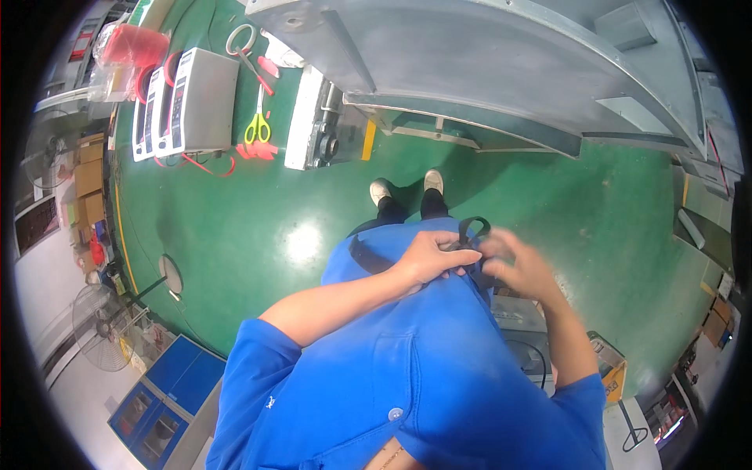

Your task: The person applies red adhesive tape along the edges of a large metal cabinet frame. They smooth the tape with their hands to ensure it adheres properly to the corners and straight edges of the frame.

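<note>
At my waist, in front of my blue shirt (368, 345), my left hand (429, 257) pinches a black strap (475, 225). Part of the strap stands up in a small loop above my fingers. Another length of black strap (368, 257) runs across the shirt to the left. My right hand (518, 268) is just right of the loop, with bent fingers close to the strap. Its fingertips are smeared by motion, so whether they grip the strap cannot be told. The strap's lower part is hidden behind my hands.
Ahead stands a large grey metal machine (470, 63). Far left are white box-shaped devices (205, 102), yellow-handled scissors (257, 129) and a tape roll (240, 39). Standing fans (102, 327) and a blue cabinet (186, 374) are at the left. My shoes (433, 182) stand on the green floor (258, 207).
</note>
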Demonstrator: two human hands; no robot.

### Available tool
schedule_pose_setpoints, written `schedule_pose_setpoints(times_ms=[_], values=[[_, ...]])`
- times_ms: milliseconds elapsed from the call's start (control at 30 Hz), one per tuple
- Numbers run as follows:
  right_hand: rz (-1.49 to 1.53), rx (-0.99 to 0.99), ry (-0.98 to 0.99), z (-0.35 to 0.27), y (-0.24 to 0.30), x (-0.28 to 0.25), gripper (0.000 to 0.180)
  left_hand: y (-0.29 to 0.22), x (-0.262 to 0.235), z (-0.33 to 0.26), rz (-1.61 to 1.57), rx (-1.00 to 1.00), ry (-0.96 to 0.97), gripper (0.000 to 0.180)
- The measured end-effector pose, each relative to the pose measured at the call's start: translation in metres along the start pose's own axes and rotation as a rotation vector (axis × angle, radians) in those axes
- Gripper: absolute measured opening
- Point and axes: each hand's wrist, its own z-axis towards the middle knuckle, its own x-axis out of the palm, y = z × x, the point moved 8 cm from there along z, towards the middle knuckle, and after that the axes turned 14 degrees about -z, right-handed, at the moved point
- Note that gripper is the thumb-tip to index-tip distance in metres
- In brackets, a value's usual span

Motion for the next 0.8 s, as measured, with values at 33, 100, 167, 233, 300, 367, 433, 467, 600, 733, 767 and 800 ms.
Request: schedule_pose_setpoints(times_ms=[33, 100, 167, 233, 300, 367, 433, 467, 600, 733, 767, 800], values=[[-0.021, -0.026, 0.089, -0.009, -0.006, 0.013, 0.058, -0.002, -0.001, 0.0, -0.005, -0.003, 0.01, 0.029], [-0.128, -0.034, 0.016, -0.018, 0.006, 0.022, 0.044, -0.001, -0.002, 0.001, -0.018, 0.011, 0.02, 0.029], [-0.146, -0.059, -0.05, -0.021, 0.007, 0.024, 0.035, -0.002, 0.001, 0.0, -0.005, 0.009, 0.048, 0.029], [-0.102, -0.08, -0.074, -0.022, 0.005, 0.026, 0.029, -0.004, 0.002, 0.0, 0.006, 0.013, 0.062, 0.029], [-0.099, -0.057, -0.09, -0.025, 0.008, 0.024, 0.026, -0.003, 0.004, 0.0, 0.011, 0.012, 0.067, 0.028], [-0.063, -0.046, -0.112, -0.026, 0.01, 0.025, 0.024, 0.0, 0.004, 0.002, 0.011, 0.023, 0.075, 0.029], [0.006, -0.048, -0.14, -0.025, 0.011, 0.03, 0.023, 0.006, 0.004, 0.005, 0.026, 0.014, 0.096, 0.031], [-0.028, -0.046, -0.153, -0.025, 0.011, 0.031, 0.022, 0.009, 0.004, 0.006, 0.04, 0.005, 0.111, 0.032], [-0.115, -0.048, -0.232, -0.027, 0.011, 0.028, 0.02, 0.008, 0.005, 0.006, 0.134, -0.022, 0.131, 0.039], [-0.168, -0.062, -0.289, -0.029, 0.02, 0.018, 0.019, 0.001, 0.007, 0.006, 0.256, 0.029, 0.171, 0.038], [-0.174, -0.063, -0.292, -0.028, 0.021, 0.018, 0.019, 0.003, 0.005, 0.008, 0.278, 0.008, 0.17, 0.037], [-0.181, -0.065, -0.294, -0.028, 0.022, 0.017, 0.02, 0.005, 0.004, 0.009, 0.299, -0.012, 0.169, 0.037]])
